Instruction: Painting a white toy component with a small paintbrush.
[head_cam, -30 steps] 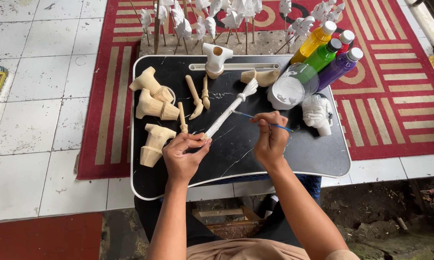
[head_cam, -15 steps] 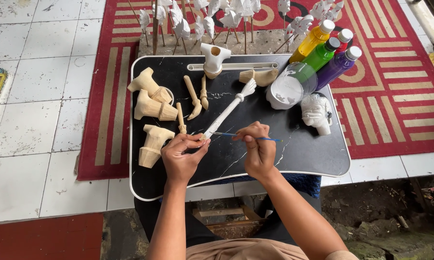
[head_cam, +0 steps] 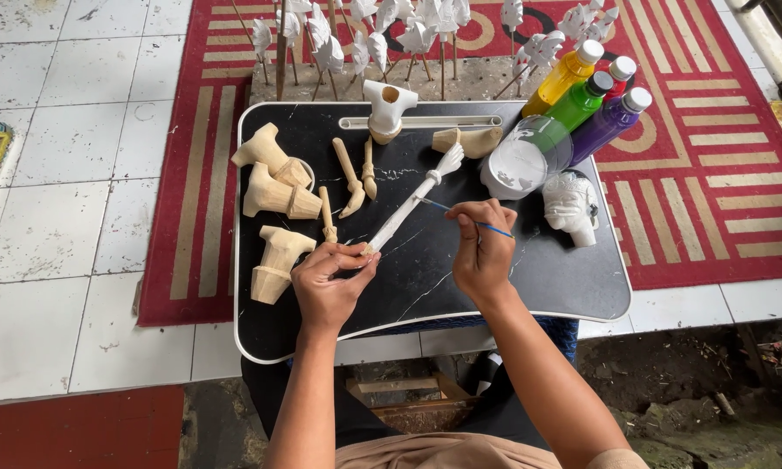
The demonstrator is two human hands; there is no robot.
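Left hand [head_cam: 330, 282] pinches the low end of a long white-painted wooden arm piece [head_cam: 408, 208]; it slants up-right over the black tray [head_cam: 530, 287], carved hand at the far tip, w/ the tip above the tray's middle. Right hand [head_cam: 484, 247] is closed on a thin blue brush [head_cam: 469, 219], bristles touching the piece mid-length. Hands near, not touching. Piece looks light, stiff, slim, so prob. fragile at the carved tip and joints; wet paint likely slippery, best held at the bare low end as now. Around: unpainted wood parts [head_cam: 273, 195] left, white paint jar [head_cam: 517, 165], white carved head [head_cam: 573, 207], colour bottles [head_cam: 586, 100] right.
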